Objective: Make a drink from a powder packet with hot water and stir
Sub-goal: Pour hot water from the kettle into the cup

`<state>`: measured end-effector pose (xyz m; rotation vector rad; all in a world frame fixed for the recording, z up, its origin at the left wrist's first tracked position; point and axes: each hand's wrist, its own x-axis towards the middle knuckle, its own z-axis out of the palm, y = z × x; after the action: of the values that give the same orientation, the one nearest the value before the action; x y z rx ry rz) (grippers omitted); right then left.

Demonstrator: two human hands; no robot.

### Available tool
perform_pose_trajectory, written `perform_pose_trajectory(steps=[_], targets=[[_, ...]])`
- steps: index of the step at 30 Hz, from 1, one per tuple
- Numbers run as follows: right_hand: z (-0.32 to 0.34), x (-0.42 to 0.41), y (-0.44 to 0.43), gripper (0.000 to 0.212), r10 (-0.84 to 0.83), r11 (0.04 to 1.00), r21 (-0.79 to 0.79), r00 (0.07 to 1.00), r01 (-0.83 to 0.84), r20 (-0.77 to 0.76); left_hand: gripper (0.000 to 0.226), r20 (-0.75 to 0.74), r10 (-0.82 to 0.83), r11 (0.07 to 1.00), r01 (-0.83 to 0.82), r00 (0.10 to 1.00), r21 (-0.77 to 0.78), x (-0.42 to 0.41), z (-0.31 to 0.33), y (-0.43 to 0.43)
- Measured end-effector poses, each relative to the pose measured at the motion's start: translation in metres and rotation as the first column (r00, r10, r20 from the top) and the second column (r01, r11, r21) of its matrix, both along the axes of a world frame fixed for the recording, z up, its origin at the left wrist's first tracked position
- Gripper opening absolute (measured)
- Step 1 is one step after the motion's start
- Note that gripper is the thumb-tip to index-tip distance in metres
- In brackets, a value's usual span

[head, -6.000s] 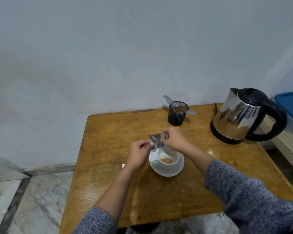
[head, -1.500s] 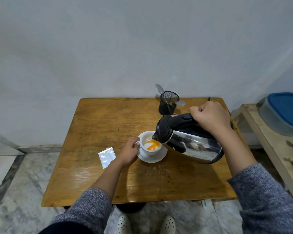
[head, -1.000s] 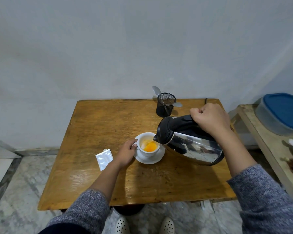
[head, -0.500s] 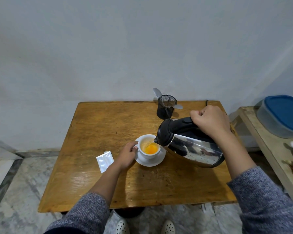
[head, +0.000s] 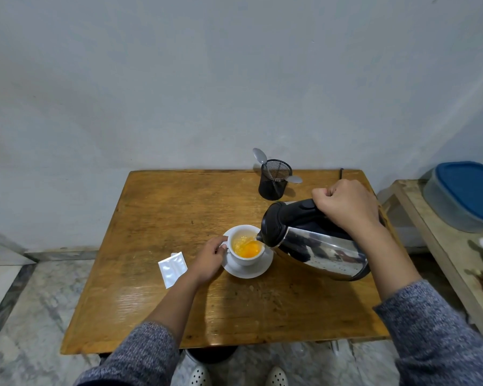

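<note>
A white cup [head: 246, 259] stands on a white saucer [head: 258, 271] in the middle of the wooden table [head: 173, 207]. Orange liquid fills part of the cup. My left hand [head: 209, 260] grips the cup's handle on its left side. My right hand [head: 345, 205] is closed around the black handle of a steel kettle [head: 318, 246]. The kettle is tilted left, its spout over the cup's right rim, and water runs into the cup. An empty silver packet [head: 173, 269] lies flat on the table left of my left hand.
A black mesh holder [head: 273, 181] with two spoons [head: 260, 156] stands at the table's back edge. To the right is a wooden bench [head: 430, 238] with a blue-lidded container [head: 466, 193]. A grey wall rises behind the table. Marble floor lies to the left.
Six seconds ago both hands held the packet over the cup. Since then the packet was laid down and the kettle lifted and tilted. Over the last second the orange liquid has risen.
</note>
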<state>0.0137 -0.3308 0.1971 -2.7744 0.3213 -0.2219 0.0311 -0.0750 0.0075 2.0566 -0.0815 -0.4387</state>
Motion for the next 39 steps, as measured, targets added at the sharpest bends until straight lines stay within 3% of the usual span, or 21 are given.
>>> perform_pose_trajectory(steps=[39], targets=[[-0.0046, 0.0001, -0.0022, 0.041, -0.005, 0.999, -0.036, 1.000, 0.004, -0.021, 0.031, 0.015, 0.028, 1.000, -0.028, 1.000, 0.001, 0.0005, -0.0052, -0.0013]])
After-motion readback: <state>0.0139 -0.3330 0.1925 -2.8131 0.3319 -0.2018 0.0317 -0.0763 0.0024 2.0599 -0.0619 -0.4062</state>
